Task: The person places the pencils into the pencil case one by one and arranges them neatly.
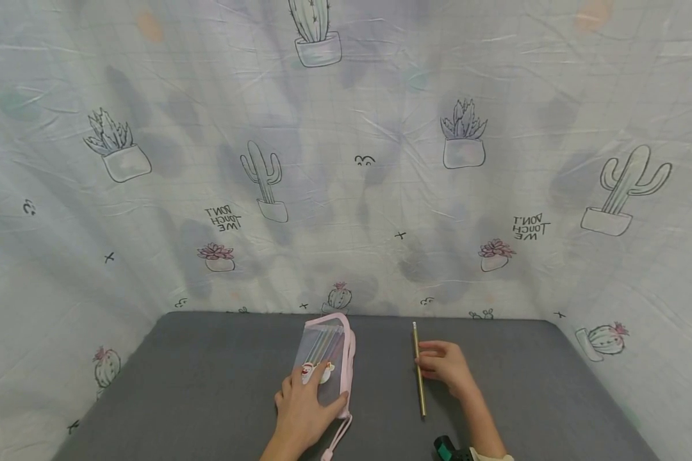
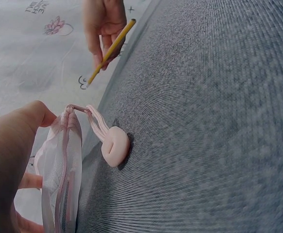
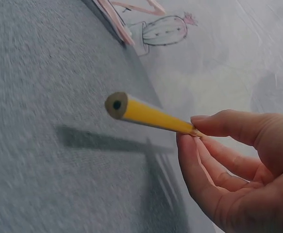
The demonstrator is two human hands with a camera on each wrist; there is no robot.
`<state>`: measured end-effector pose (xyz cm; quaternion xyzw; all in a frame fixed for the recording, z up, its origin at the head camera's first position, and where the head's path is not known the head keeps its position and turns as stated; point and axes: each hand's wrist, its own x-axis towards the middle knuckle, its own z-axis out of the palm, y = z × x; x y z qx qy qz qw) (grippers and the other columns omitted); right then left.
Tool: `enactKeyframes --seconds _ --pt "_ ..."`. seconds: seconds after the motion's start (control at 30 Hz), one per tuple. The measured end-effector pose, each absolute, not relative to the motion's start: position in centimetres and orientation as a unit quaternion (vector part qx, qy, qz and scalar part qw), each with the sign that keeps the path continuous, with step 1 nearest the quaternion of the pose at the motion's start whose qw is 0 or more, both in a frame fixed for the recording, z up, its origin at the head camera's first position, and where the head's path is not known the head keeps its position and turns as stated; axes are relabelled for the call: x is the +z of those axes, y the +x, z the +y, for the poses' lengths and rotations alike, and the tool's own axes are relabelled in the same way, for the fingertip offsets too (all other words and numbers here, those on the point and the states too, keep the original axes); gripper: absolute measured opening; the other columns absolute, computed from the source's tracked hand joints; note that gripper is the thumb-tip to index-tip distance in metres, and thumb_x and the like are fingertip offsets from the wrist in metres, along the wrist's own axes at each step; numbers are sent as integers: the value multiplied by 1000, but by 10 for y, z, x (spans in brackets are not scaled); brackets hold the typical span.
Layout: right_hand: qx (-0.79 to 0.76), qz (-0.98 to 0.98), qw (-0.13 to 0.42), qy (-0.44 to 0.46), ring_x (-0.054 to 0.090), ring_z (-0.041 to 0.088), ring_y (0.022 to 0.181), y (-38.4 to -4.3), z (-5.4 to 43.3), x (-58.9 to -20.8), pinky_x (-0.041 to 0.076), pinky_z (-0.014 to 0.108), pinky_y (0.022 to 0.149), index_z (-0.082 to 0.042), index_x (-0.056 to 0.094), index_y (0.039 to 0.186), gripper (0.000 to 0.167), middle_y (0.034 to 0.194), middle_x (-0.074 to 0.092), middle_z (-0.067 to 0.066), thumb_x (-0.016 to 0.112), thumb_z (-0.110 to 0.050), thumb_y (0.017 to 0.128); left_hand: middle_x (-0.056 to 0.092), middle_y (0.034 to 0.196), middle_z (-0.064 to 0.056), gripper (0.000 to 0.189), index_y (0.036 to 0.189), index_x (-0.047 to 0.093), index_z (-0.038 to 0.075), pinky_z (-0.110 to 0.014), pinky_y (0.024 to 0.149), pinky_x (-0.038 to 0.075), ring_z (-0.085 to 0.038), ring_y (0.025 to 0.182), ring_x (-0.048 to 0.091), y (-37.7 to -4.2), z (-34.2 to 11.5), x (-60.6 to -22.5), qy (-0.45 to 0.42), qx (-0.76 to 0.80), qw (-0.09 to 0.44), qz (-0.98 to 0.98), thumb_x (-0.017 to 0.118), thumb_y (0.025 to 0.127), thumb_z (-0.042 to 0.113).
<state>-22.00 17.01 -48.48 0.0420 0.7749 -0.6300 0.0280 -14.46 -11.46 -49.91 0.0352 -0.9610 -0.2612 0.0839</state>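
My left hand [image 1: 302, 410] lies over a see-through pencil case [image 1: 321, 338] with pink trim, its fingers spread across the top and its thumb at the pink zip edge. Several colored pencils show through the case's clear side, beside small cartoon stickers. A pink strap with a rounded end [image 2: 115, 147] hangs from the zip onto the table. To the right of the case, my right hand [image 1: 446, 368] pinches a yellow pencil [image 3: 153, 116] near its middle between thumb and fingertips. The pencil's near end is flat and unsharpened, with a dark core; its far tip looks white.
Dark grey ribbed cloth covers the table [image 1: 207, 384]. Behind and at both sides hangs a pale curtain [image 1: 380, 192] printed with potted cacti. A black and green band [image 1: 445, 448] sits by the right wrist, near a cream sleeve.
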Motion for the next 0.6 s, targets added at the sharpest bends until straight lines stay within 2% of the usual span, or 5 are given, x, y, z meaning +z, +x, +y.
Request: enactKeyframes --seconds 0.6 --pt "-654 756 22 17 76 28 81 -217 145 -484 64 44 71 20 64 124 40 99 74 24 73 14 85 51 137 -29 76 145 63 22 -73 93 40 -54 123 50 -144 -114 -499 32 -259 90 -961 77 82 63"
